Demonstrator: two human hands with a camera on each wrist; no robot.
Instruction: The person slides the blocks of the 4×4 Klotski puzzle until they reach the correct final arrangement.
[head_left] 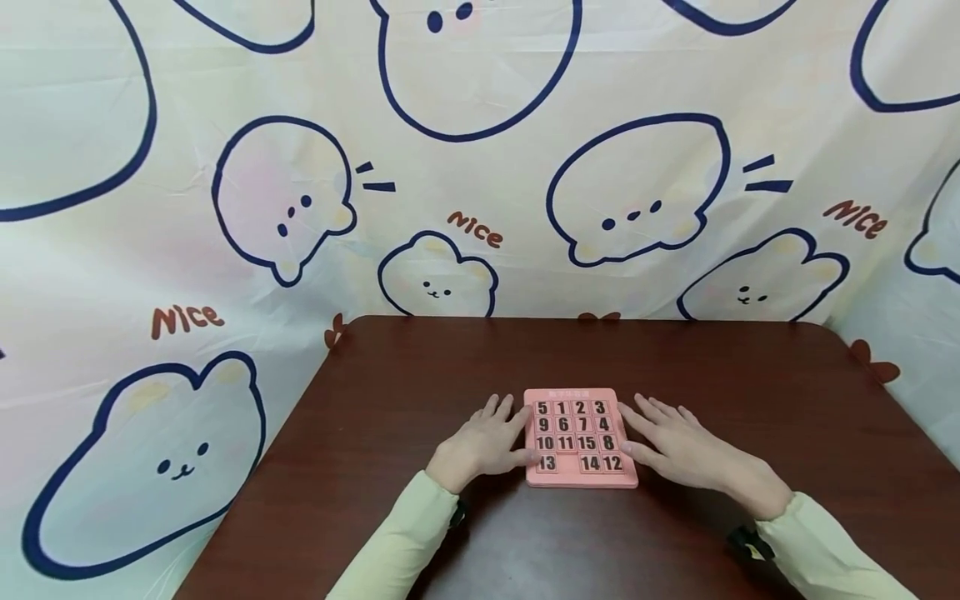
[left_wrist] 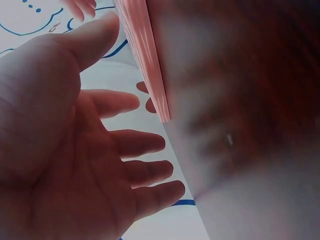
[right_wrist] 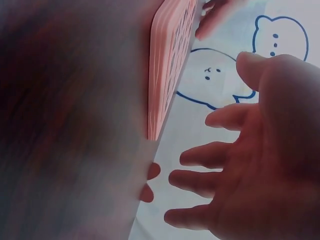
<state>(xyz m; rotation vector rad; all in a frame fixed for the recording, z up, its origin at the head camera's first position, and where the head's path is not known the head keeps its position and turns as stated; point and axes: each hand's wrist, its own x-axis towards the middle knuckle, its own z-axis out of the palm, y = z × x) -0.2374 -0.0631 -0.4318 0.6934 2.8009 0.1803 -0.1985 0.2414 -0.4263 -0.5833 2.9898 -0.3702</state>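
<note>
A pink number sliding puzzle (head_left: 575, 435) lies flat on the table in the head view, with black numerals on its tiles. A gap shows in its bottom row between the 13 and the 14. At its left side is my left hand (head_left: 486, 440), fingers spread and straight, the thumb overlapping the lower left corner by the 13. My right hand (head_left: 681, 446) lies along the right edge, its fingers extended and the thumb tip right at the frame near the 8. Both wrist views show the puzzle's layered pink side (left_wrist: 150, 55) and loosely spread fingers.
The dark brown table (head_left: 420, 375) has rounded far corners. Behind it hangs a pale cloth (head_left: 450, 183) printed with blue-outlined bears and the word "Nice". Dark bands (head_left: 750, 542) sit at the wrists, by the light yellow-green sleeves (head_left: 408, 529).
</note>
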